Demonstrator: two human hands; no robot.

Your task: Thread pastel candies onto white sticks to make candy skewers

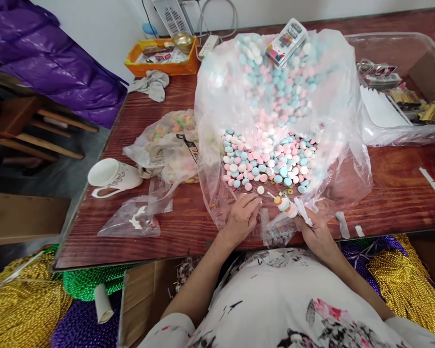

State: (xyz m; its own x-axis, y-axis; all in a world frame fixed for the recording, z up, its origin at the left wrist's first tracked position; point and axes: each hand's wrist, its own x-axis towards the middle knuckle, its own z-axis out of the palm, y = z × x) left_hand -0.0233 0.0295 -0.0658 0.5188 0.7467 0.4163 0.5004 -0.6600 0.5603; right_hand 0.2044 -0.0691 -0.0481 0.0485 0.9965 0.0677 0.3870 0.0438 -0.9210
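Observation:
My right hand (315, 232) is closed around a bundle of thin white strips (303, 211). Beside the strips, a short row of pastel discs (285, 205) with a yellow piece at its end lies at my fingertips. My left hand (242, 217) rests at the front edge of a large clear plastic bag (355, 166), fingers bent and pressed together; whatever is under them is hidden. Loose pink, blue and white discs (255, 169) spill in a heap from the bag's mouth, just beyond both hands. Small flat rings (285, 191) lie among the nearest ones.
On top of the bag lies a small printed pack (287, 42). A white mug (114, 176), a small clear bag (130, 220) and a bag of coloured pieces (166, 140) stand left. A clear bin (384, 137) is at right, an orange tray (163, 67) behind. Bead strands hang below.

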